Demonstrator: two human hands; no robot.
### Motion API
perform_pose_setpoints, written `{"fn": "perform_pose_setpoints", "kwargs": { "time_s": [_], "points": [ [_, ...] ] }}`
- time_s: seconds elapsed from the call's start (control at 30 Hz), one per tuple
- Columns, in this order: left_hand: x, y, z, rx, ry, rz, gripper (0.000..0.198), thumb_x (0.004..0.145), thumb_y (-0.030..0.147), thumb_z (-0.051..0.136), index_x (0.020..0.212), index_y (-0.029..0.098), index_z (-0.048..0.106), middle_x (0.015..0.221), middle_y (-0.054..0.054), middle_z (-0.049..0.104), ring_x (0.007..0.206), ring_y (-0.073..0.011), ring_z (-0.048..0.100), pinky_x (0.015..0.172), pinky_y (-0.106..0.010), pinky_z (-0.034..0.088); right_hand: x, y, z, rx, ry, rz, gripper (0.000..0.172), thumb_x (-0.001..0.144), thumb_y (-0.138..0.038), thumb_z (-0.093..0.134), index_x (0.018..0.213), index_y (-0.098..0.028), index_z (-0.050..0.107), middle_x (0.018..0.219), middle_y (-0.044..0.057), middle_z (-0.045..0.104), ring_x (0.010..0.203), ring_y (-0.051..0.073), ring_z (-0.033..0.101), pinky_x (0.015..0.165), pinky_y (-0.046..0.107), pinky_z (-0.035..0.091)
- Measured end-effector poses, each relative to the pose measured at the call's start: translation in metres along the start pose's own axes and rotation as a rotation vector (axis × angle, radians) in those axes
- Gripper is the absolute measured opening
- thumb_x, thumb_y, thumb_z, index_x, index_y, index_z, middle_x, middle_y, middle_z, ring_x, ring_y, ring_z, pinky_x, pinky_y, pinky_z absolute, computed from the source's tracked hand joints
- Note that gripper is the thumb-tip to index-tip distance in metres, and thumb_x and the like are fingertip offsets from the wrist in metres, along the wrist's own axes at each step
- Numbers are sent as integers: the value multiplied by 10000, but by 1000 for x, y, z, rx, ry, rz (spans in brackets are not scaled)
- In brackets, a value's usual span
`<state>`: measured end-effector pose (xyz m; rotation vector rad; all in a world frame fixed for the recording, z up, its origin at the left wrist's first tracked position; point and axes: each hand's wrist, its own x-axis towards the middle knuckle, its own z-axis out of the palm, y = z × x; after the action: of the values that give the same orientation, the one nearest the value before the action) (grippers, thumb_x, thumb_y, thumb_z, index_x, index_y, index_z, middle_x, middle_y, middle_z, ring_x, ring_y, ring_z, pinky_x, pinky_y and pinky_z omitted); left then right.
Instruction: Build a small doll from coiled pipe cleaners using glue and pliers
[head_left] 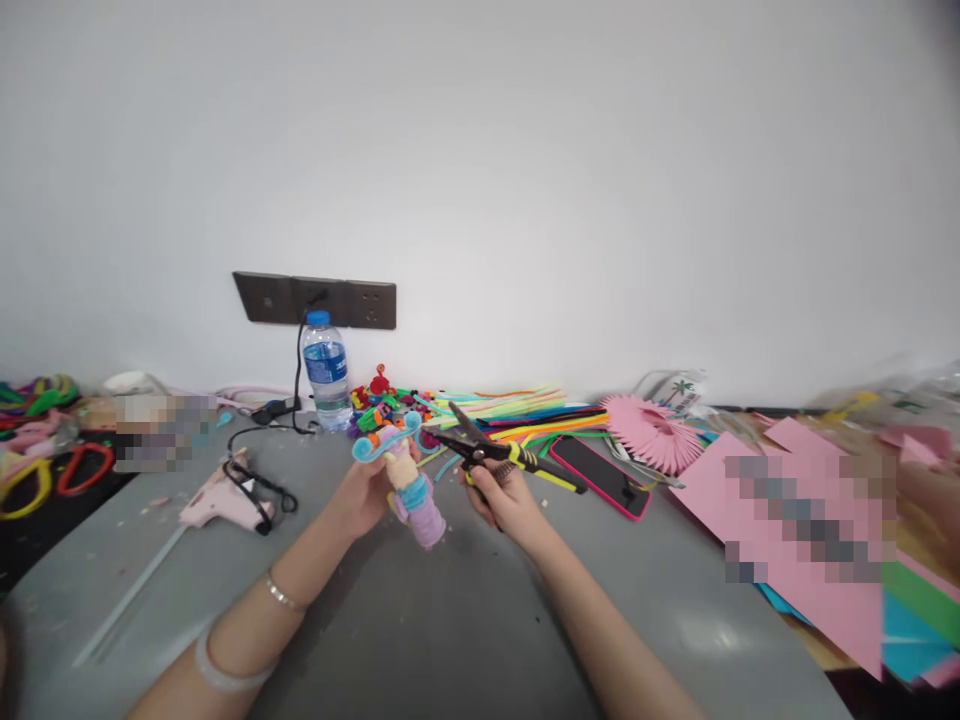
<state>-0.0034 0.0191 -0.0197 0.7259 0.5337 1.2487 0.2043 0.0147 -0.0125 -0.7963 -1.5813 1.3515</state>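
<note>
Near the middle of the view, my left hand [364, 495] is closed around a small pipe-cleaner doll [414, 490]. The doll has a lilac lower part, a blue middle and curled blue strands at its top, and it leans to one side. My right hand [511, 500] grips the yellow-and-black handles of a pair of pruning scissors [480, 455]. The blades stand apart and point left, close to the doll's blue curls. Whether a blade touches a strand I cannot tell. My left fingers are partly hidden behind the doll.
A pink glue gun [229, 500] with a long glue stick lies left on the grey table [360, 640]. Behind stand a water bottle [328, 375] and a heap of coloured pipe cleaners [525, 410]. A phone [600, 478] and pink paper sheets [810, 560] lie right.
</note>
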Motion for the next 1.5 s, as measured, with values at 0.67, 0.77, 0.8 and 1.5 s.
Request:
{"fn": "perform_pose_setpoints", "kwargs": {
  "time_s": [0.67, 0.77, 0.8, 1.5],
  "points": [
    [-4, -4, -5, 24, 17, -132, 432, 528, 438, 886, 848, 198, 725, 775, -35, 737, 701, -228, 686, 667, -339, 540, -19, 22, 5, -128, 37, 102, 531, 841, -703, 480, 863, -181, 575, 505, -63, 376, 462, 107, 329, 467, 255, 268],
    [-4, -5, -4, 22, 45, -110, 435, 492, 445, 902, 810, 204, 729, 754, -23, 733, 676, -210, 680, 672, -329, 543, -19, 22, 4, -138, 13, 92, 504, 862, -679, 473, 884, -185, 573, 519, -62, 378, 474, 110, 335, 473, 254, 271],
    [-4, -5, -3, 24, 49, -107, 434, 482, 449, 905, 793, 204, 729, 750, -22, 732, 672, -207, 679, 665, -325, 542, -19, 22, 4, -143, 7, 91, 495, 866, -672, 473, 884, -187, 571, 523, -60, 379, 478, 111, 337, 475, 254, 271],
    [-6, -4, -2, -26, -16, -93, 399, 582, 385, 874, 867, 164, 702, 818, -34, 728, 725, -192, 675, 689, -297, 547, -22, 28, 10, -218, 60, 97, 518, 870, -684, 433, 880, -186, 575, 551, -50, 383, 494, 118, 352, 495, 255, 321]
  ]
}}
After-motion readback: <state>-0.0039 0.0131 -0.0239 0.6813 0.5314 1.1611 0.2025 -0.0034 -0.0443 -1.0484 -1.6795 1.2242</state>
